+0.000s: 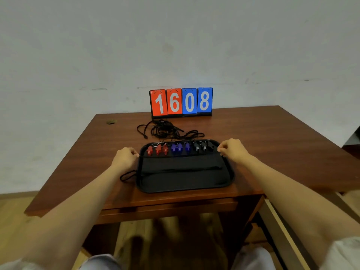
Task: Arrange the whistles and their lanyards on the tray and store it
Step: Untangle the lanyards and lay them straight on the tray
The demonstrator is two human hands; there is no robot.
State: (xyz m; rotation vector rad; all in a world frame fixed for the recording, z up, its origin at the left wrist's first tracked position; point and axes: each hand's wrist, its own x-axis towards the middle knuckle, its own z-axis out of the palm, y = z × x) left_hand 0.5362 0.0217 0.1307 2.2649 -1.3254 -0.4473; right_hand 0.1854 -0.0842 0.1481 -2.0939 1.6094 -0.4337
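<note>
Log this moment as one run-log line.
left hand: pinches lanyard end | right hand: pinches other end | tray: nine whistles in row | spare lanyards: behind tray

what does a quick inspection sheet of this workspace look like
surface: brown wooden table
job's things: black tray holds red whistles, blue whistles and black whistles in a row along its far side; lanyard pile behind it
clutter: flip scoreboard reading 1608
grippers: left hand and right hand each appear to pinch an end of the taut lanyard across the tray
cables: nothing seen
surroundings: pale wall, wooden floor
</note>
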